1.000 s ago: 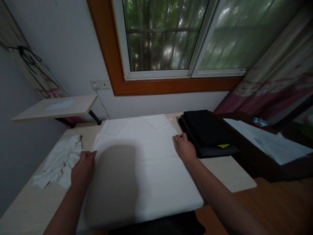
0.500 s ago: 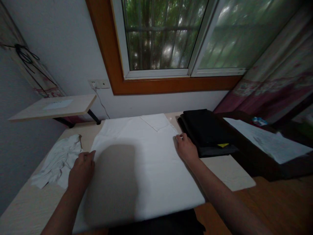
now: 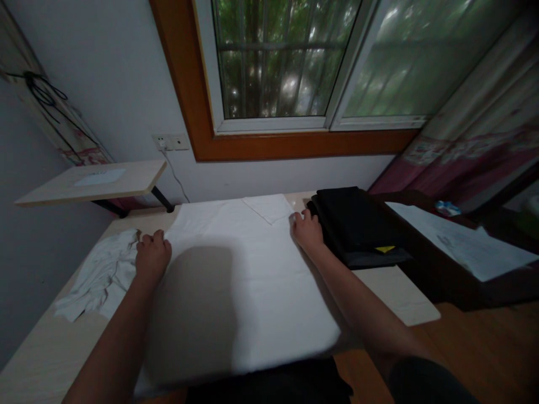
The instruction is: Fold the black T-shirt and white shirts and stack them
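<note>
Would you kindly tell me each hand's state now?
Left hand: curled by the left edge of the flat white cloth; grip unclear.
Right hand: curled by its right edge; grip unclear.

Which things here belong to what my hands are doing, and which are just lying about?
Apparently in use: spread white cloth, left hand, right hand.

Apparently lying about: crumpled white cloth, stacked flat black items, white paper on pale wooden shelf.

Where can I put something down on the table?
Bare patches on the table: near left, in front of the crumpled cloth, beside the left arm; right corner, between the black stack and right arm. Crowded: the middle, with white cloth, left hand and right hand beside it.
</note>
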Action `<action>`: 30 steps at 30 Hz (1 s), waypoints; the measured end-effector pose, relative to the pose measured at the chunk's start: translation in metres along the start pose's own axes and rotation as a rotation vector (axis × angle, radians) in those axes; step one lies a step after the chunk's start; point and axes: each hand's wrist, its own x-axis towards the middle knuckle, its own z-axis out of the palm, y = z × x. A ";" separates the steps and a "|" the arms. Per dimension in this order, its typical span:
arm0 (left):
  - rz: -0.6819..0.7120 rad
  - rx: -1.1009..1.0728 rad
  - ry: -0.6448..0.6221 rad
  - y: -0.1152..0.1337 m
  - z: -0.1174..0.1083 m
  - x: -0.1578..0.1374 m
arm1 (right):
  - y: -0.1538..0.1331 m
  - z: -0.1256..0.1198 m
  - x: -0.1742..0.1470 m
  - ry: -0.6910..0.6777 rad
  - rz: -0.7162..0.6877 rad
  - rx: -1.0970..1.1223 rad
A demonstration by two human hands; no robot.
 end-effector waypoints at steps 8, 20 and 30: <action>-0.101 -0.001 -0.046 0.010 0.000 0.005 | 0.005 0.008 0.000 -0.018 0.082 0.001; -0.071 0.017 -0.095 0.002 -0.013 -0.027 | 0.021 0.004 -0.026 -0.090 0.037 0.014; -0.063 0.021 -0.135 -0.009 -0.020 -0.057 | 0.026 -0.008 -0.056 -0.109 0.017 -0.015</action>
